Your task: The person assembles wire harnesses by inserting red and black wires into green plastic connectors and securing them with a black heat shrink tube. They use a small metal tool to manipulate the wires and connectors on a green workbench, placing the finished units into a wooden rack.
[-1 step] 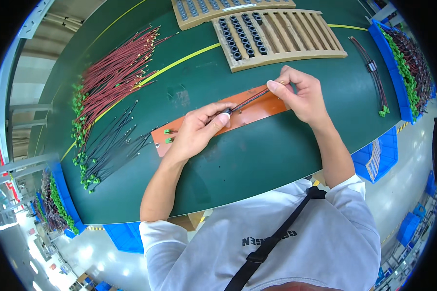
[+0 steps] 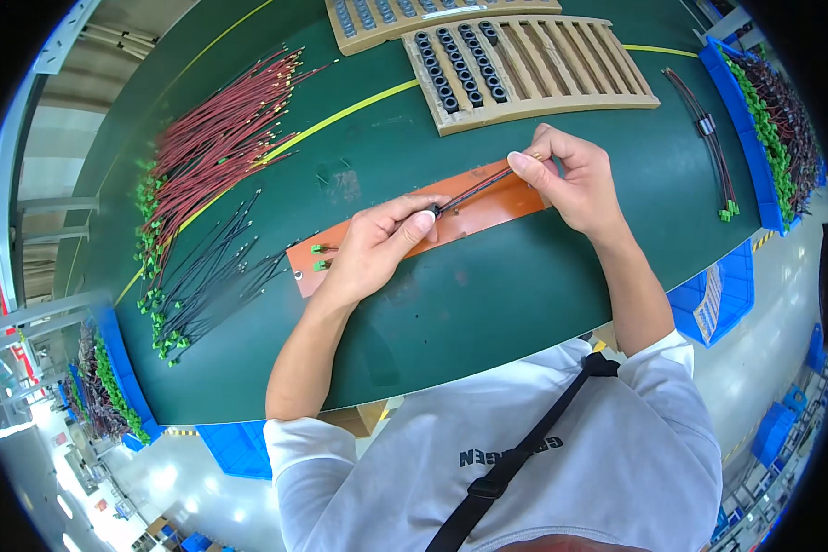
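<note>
Over an orange board (image 2: 492, 213), a red and black wire pair (image 2: 474, 191) stretches between my two hands. My left hand (image 2: 377, 244) is closed, thumb and fingers pinching a small black ring-shaped core (image 2: 435, 212) on the wires. At the other end, my right hand (image 2: 569, 179) grips the wires near their tips between thumb and forefinger. Two green connectors (image 2: 320, 258) show at the board's left end, beside my left wrist; the wire between them and the core is hidden under that hand.
Left lie a heap of red wires (image 2: 221, 124) and black wires (image 2: 207, 276) with green connectors. A cardboard tray (image 2: 561, 106) of black cores stands at the back, another tray (image 2: 363, 41) behind it. Right: a wire pair with a core (image 2: 706, 124) and a blue bin (image 2: 741, 138).
</note>
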Demonstrator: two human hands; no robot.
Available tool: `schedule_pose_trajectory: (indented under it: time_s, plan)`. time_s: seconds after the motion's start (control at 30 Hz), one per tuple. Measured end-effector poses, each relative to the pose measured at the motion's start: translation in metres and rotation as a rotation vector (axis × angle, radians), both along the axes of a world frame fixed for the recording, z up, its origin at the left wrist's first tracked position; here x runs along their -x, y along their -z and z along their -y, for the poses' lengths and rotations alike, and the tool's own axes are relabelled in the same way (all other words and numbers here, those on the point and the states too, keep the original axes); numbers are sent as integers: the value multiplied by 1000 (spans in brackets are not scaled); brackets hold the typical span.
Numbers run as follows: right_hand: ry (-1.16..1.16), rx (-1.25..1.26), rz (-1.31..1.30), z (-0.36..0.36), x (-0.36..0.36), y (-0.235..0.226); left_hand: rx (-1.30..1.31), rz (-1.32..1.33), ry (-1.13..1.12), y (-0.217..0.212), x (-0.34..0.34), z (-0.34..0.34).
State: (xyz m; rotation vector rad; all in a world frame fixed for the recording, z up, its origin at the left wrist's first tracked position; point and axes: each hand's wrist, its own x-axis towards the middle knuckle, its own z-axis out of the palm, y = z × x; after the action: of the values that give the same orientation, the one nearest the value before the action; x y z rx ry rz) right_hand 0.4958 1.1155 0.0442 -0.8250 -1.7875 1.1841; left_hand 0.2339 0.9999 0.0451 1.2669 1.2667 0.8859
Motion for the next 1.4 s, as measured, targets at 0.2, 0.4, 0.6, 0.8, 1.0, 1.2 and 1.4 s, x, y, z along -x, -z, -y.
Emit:
schedule_pose_trajectory:
  time_s: [0.2,0.4,0.6,0.8,1.0,1.2,1.4]
  plan:
    - [-14,131,75,-5,-1,2,-41,-68,-34,7,-3,4]
    - [-58,279,80,-7,-5,1,-37,-86,-6,0,-4,2]
    - [-35,237,-15,-4,1,5,-65,-69,15,5,1,3]
    - [-32,172,-14,0,1,6,2,34,33,2,5,3]
    - [-40,166,-4,-1,0,5,-48,-22,29,6,2,3]
    - [-2,158,58,-2,-1,8,-17,-3,19,3,0,2]
    - [-16,222,75,-4,-2,6,-1,4,37,2,-1,3]
